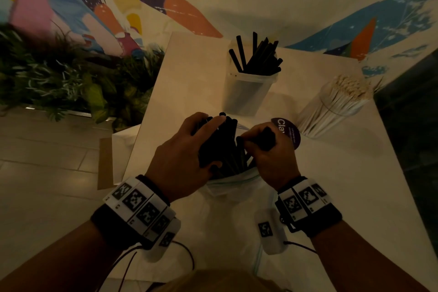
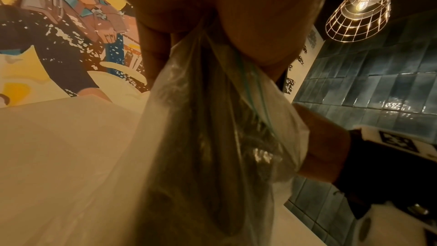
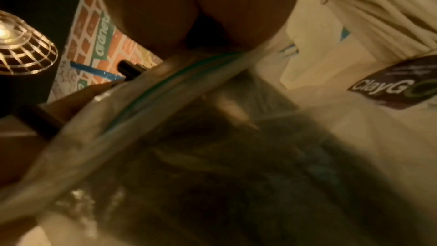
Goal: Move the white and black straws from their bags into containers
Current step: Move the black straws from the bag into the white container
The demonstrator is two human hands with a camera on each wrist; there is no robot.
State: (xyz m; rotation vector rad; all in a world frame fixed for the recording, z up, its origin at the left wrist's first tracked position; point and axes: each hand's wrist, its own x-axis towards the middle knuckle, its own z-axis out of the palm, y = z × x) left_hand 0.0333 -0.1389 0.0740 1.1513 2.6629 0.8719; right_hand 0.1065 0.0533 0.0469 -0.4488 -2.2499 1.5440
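Observation:
A clear zip bag (image 1: 227, 184) stands on the white table (image 1: 343, 185) with black straws (image 1: 228, 147) sticking out of its mouth. My left hand (image 1: 189, 149) grips a thick bunch of these straws from the left. My right hand (image 1: 263, 147) curls round a smaller bunch on the right. A clear tub (image 1: 246, 92) behind holds several black straws (image 1: 258, 54). White straws (image 1: 336, 104) stand bundled at the right. The left wrist view shows the bag (image 2: 212, 138) hanging below my palm; the right wrist view shows its blurred zip edge (image 3: 165, 89).
A round purple sticker (image 1: 288, 130) lies on the table beside my right hand. Green plants (image 1: 59, 73) fill the left side below a painted wall. A brown board (image 1: 105, 163) leans off the table's left edge. Dark tiles line the right.

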